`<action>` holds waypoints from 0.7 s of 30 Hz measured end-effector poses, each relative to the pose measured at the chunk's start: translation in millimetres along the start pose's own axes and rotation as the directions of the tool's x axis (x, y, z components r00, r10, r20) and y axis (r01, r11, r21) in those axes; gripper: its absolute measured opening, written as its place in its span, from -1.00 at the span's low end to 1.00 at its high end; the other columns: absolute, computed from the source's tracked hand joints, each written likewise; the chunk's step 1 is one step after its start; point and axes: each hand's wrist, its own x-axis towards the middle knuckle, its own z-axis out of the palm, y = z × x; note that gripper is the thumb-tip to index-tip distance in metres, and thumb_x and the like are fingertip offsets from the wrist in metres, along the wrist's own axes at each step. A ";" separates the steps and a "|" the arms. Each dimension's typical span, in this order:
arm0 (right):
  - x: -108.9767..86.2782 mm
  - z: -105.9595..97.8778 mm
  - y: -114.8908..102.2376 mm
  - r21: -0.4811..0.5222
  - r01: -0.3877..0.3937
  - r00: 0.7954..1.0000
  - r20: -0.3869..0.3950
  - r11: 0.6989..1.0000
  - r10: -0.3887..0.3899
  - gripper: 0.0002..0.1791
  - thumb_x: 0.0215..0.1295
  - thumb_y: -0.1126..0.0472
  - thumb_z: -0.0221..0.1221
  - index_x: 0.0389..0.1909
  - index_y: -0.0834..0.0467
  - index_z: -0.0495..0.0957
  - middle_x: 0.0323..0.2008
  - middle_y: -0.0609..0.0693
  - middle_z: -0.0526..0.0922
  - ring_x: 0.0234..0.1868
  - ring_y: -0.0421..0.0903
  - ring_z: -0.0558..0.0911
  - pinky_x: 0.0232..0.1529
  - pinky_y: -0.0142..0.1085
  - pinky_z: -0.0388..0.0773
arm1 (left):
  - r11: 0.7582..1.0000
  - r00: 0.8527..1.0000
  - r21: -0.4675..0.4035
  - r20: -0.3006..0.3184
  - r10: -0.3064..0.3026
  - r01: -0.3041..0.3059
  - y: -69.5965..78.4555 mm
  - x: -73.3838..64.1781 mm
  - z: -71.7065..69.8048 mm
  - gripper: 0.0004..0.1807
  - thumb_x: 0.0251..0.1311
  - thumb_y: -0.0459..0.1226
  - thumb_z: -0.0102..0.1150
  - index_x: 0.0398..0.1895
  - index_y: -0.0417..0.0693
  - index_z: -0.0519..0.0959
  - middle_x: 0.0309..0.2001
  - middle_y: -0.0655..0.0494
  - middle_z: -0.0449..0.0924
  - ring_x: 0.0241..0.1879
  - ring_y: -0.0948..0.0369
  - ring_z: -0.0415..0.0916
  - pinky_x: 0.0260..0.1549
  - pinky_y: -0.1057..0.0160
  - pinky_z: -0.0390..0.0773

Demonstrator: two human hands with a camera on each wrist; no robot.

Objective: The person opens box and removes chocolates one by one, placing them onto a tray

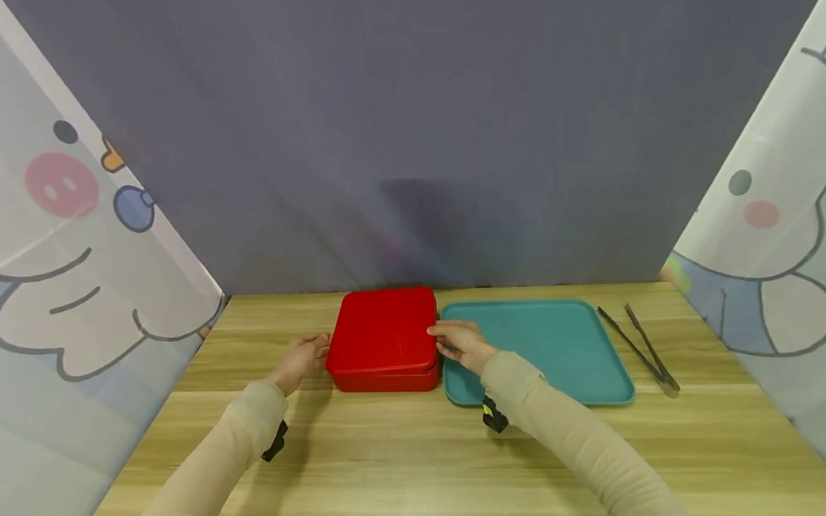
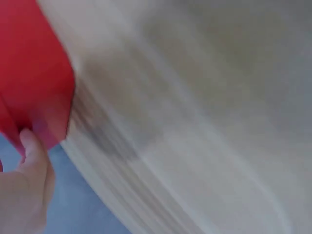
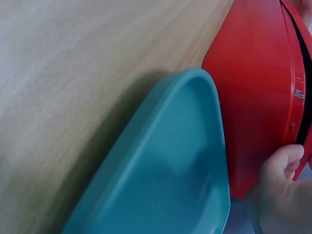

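A red box [image 1: 386, 383] with a matching red lid [image 1: 384, 332] sits on the wooden table. My left hand [image 1: 301, 362] grips the lid at its left side, and the left wrist view shows the thumb [image 2: 33, 151] against the red edge. On the opposite side my right hand [image 1: 464, 342] holds the lid's edge between thumb and curled fingers. A dark gap runs between the lid and the box wall [image 3: 253, 92] in the right wrist view, so the lid stands slightly raised there. The inside of the box is hidden.
Right beside the box lies a teal tray [image 1: 549, 352], partly under my right forearm. Metal tongs [image 1: 646, 351] rest on the table past the tray's right side. A grey curtain [image 1: 418, 130] hangs behind the table, with cartoon-printed sheets [image 1: 50, 315] at both sides.
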 end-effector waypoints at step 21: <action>-0.2 -1.0 -3.5 0.012 -0.020 1.000 -0.002 1.000 0.020 -0.59 0.06 0.36 0.27 -0.01 0.27 0.52 -0.47 -0.09 0.56 -0.52 -0.23 0.49 -0.44 -0.48 0.53 | 0.992 0.992 -0.016 0.029 -0.121 0.122 10.5 29.6 -5.6 -0.46 0.37 -0.32 -0.17 0.31 -0.48 0.07 -0.08 0.02 0.52 -0.36 0.40 0.50 -0.28 0.40 0.54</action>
